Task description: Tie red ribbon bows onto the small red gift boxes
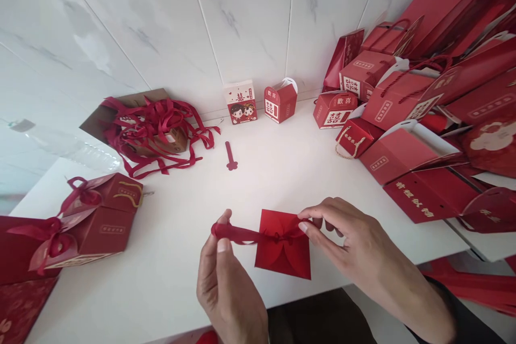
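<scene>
A small square red envelope [283, 258] with curved flaps lies on the white table near its front edge. Across its middle runs a dark red ribbon [242, 235], looped or knotted at the centre. My left hand [229, 285] pinches one end of the ribbon between thumb and fingers, left of the envelope. On the other side, my right hand [346, 236] pinches the opposite ribbon end with thumb and forefinger, over the envelope's upper right corner. The ribbon is stretched out between both hands.
An open cardboard box [133, 99] spilling red ribbons stands at the back left. Ribbon-tied red gift boxes [107, 226] sit at the left. Two small boxes [281, 105] stand by the wall, near a red flower-ended strip [229, 156]. Many red boxes and bags [407, 145] crowd the right.
</scene>
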Demonstrator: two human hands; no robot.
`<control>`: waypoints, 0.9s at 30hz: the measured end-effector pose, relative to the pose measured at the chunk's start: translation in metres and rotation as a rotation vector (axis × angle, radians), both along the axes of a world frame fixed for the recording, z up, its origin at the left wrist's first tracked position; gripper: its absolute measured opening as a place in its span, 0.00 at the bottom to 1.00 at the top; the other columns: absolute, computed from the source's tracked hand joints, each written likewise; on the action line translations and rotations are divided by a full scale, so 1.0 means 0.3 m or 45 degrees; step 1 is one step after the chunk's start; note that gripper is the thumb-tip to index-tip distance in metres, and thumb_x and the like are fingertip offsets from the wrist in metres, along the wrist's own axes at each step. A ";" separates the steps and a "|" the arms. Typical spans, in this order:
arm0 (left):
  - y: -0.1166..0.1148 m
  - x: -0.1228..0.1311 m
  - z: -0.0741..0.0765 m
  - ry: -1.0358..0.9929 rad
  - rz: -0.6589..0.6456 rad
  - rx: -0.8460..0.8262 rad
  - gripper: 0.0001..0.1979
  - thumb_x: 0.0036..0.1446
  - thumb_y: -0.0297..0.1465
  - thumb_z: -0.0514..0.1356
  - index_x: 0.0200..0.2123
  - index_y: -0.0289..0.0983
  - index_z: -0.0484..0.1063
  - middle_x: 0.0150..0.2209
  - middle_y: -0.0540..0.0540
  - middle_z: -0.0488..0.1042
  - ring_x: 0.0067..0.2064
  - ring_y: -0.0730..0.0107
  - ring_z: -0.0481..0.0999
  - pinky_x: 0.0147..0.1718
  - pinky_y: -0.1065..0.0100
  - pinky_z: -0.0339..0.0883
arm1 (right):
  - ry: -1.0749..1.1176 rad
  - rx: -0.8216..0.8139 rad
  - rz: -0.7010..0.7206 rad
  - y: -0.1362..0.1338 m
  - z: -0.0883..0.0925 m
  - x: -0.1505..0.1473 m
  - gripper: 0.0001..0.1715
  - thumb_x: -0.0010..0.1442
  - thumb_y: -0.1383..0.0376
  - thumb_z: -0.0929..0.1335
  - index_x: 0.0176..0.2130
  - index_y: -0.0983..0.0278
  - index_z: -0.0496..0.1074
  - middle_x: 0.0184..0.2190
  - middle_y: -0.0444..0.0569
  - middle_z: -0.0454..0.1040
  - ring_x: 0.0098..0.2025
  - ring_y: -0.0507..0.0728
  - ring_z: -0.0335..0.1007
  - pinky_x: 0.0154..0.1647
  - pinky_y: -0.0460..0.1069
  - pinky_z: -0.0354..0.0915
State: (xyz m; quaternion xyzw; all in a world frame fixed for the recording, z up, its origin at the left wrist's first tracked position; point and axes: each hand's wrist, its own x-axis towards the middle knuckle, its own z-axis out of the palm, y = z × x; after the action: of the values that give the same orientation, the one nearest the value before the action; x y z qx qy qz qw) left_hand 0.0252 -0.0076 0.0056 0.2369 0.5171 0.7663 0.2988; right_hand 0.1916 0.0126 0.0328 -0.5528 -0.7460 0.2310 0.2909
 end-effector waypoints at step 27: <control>0.012 -0.092 -0.022 -0.143 -0.399 -0.612 0.17 0.60 0.47 0.63 0.37 0.39 0.77 0.41 0.45 0.77 0.42 0.64 0.73 0.37 0.67 0.65 | 0.069 -0.136 0.003 -0.002 -0.021 0.012 0.09 0.72 0.59 0.64 0.42 0.54 0.74 0.37 0.45 0.76 0.35 0.55 0.75 0.30 0.48 0.70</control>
State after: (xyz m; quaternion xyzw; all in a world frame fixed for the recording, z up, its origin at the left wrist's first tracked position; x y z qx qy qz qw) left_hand -0.0024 -0.0040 -0.0010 0.1934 0.6237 0.5781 0.4892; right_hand 0.1952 0.0118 0.0266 -0.5604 -0.7250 0.2855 0.2807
